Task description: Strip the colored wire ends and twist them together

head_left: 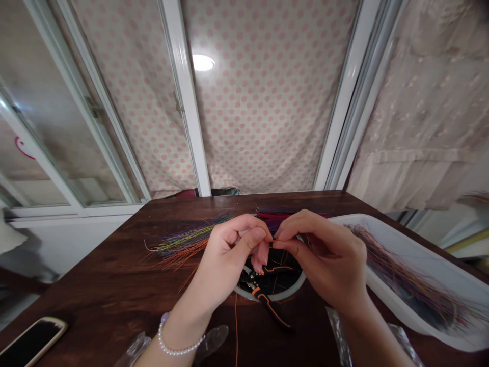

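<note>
My left hand (239,242) and my right hand (324,250) meet over the middle of the table, fingertips almost touching. Each pinches a thin orange wire (272,244), of which only a short bit shows between the fingers. Just below them, pliers (263,290) with black and orange handles lie across a round dark dish with a pale rim (284,294). Another thin orange strand (236,326) runs down from the dish toward me. My fingers cover part of the dish.
Bundles of coloured wires (183,242) lie behind my left hand, with red and purple ones (273,218) farther back. A white tray (382,285) holding more wires stands right. A phone (32,341) lies at the left edge; clear plastic (338,336) lies near my right forearm.
</note>
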Available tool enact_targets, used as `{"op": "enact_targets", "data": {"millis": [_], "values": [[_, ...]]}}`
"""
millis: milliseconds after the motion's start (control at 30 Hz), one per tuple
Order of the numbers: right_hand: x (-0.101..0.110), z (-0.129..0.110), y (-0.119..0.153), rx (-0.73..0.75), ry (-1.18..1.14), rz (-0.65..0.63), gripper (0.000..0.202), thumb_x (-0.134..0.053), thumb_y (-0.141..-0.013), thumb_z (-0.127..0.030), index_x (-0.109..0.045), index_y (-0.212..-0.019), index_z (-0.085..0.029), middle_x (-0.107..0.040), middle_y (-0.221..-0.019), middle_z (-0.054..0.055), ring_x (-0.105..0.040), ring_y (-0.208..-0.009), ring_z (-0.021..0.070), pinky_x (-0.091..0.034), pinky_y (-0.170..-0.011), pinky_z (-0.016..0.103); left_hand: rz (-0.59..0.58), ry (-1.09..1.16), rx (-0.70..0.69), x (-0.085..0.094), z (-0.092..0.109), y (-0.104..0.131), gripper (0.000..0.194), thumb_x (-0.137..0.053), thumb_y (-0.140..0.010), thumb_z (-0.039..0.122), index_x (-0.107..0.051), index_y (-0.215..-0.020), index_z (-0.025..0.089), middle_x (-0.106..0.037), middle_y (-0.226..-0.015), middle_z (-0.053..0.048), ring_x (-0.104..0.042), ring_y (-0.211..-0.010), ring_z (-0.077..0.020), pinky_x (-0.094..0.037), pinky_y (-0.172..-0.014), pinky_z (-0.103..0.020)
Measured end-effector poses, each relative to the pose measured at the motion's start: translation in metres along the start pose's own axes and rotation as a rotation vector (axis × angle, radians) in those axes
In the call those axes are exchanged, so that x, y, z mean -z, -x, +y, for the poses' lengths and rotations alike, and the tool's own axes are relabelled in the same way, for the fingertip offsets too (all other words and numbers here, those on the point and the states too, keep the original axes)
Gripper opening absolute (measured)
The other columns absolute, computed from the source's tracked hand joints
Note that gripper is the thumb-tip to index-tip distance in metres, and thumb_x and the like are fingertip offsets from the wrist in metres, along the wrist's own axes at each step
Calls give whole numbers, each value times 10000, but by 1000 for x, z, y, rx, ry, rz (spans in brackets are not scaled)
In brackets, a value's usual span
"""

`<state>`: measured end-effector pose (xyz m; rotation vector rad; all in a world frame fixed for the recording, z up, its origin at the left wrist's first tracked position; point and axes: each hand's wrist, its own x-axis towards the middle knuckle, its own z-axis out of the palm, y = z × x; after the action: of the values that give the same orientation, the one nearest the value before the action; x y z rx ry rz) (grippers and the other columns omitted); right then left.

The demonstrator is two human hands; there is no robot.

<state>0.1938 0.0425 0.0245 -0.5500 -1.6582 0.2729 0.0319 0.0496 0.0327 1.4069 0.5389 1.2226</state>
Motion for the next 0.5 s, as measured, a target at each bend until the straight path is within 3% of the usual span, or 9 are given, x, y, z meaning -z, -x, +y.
{"op": "enact_targets", "data": {"millis": [100, 333, 433, 500], "values": [[0, 0, 0, 9, 8, -26, 144, -684, -858, -71, -658, -782, -191, -661, -718, -10, -634, -672, 127, -500, -601, 249, 9, -2, 11, -2, 1, 0, 230, -697, -858, 323, -648, -716, 150, -551, -488, 41, -448, -411, -51, -389, -430, -153], [-3, -3, 1, 0, 69, 62, 146, -694, -833, -56, -670, -814, -199, -681, -732, -19, -630, -664, 111, -510, -616, 236, 74, -46, -43, -7, 0, -1, 129, -645, -876, 259, -648, -793, 160, -625, -526, 31, -516, -414, -60, -425, -428, -149], [-4, -3, 2, 6, 153, 114, 162, -672, -830, -42, -652, -791, -199, -660, -707, -28, -608, -641, 97, -497, -596, 220, 139, -185, -109, -12, -1, 0, 94, -629, -867, 214, -626, -787, 164, -647, -547, 26, -559, -432, -71, -447, -433, -150], [-5, -4, 2, 35, 220, 134, 171, -656, -826, -31, -646, -791, -198, -650, -697, -29, -595, -615, 95, -495, -579, 217, 197, -360, -229, -14, -3, 1, 90, -608, -869, 177, -643, -788, 160, -663, -577, 19, -590, -464, -78, -467, -455, -154]]}}
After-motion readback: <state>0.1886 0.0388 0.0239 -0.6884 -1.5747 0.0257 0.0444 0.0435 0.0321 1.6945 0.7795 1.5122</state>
